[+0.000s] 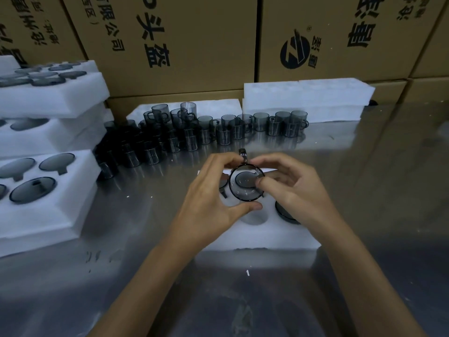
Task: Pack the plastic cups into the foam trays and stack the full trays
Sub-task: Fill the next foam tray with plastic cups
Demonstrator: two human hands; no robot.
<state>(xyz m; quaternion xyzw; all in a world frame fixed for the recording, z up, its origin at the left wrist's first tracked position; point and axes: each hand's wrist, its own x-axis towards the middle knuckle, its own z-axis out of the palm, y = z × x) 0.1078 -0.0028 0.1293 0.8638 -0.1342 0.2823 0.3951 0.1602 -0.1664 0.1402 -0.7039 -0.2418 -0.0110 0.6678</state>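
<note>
A smoky grey plastic cup (245, 188) with a handle at its far side hangs over a white foam tray (262, 235) on the steel table. My left hand (213, 193) grips its rim from the left, thumb under the near edge. My right hand (289, 188) pinches the rim from the right. Below the cup an empty round hole (255, 218) shows in the tray. Another cup (285, 214) sits in the hole to the right, partly hidden by my right hand. Several loose cups (189, 135) stand in rows behind.
Stacked foam trays with cups in them (43, 190) rise at the left. Foam blocks (306, 98) lie at the back by cardboard boxes (175, 45). Bare steel table (379, 181) spreads to the right and near me.
</note>
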